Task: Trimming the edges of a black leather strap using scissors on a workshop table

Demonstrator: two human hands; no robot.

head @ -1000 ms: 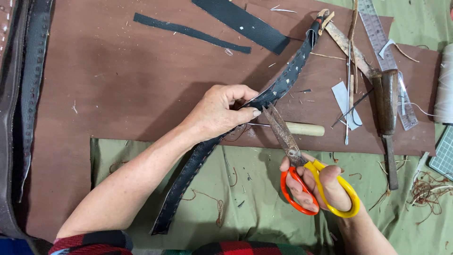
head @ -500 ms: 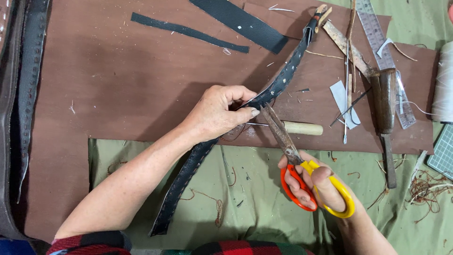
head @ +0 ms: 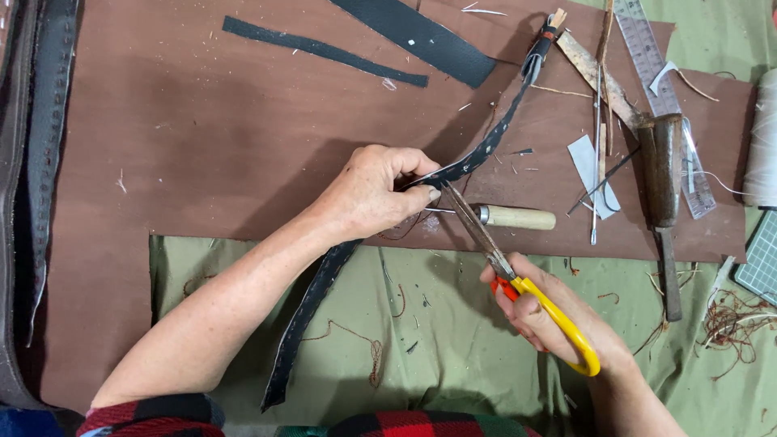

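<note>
Black strap pinched in left hand, right hand gripping scissors w/ tips touching it

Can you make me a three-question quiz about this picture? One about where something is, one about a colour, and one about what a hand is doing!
1. Where does the wooden-handled awl lie?
A. On the brown sheet
B. On the green cloth
C. In the left hand

2. What colour are the handles of the scissors?
A. Blue
B. Yellow and orange
C. Black

3. What is the left hand doing?
A. Resting flat and empty
B. Pinching the dark leather strap
C. Holding the ruler

Answers: 1 A, it lies on the brown sheet near its lower edge. 2 B, the loops in the right hand show it. 3 B, fingers close around the strap.
</note>
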